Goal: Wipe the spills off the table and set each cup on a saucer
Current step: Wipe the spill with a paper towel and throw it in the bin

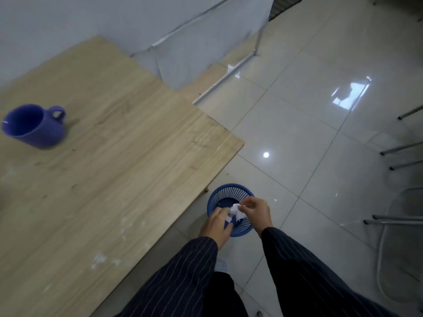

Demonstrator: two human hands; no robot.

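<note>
A blue cup [34, 125] stands on the wooden table [109, 156] at the far left, its handle pointing right; no saucer is in view. Both my hands hover over a blue mesh basket [229, 193] on the floor beside the table's right corner. A crumpled white tissue [237, 212] is held between them: my right hand [256, 212] pinches its upper part, and my left hand [217, 225] grips its lower left side. Faint whitish marks [100, 259] show on the tabletop near its front edge.
The floor is glossy white tile [309, 133]. Metal chair legs [398, 152] stand at the right. A grey cloth-covered frame [206, 37] stands beyond the table, with a metal bar near the floor.
</note>
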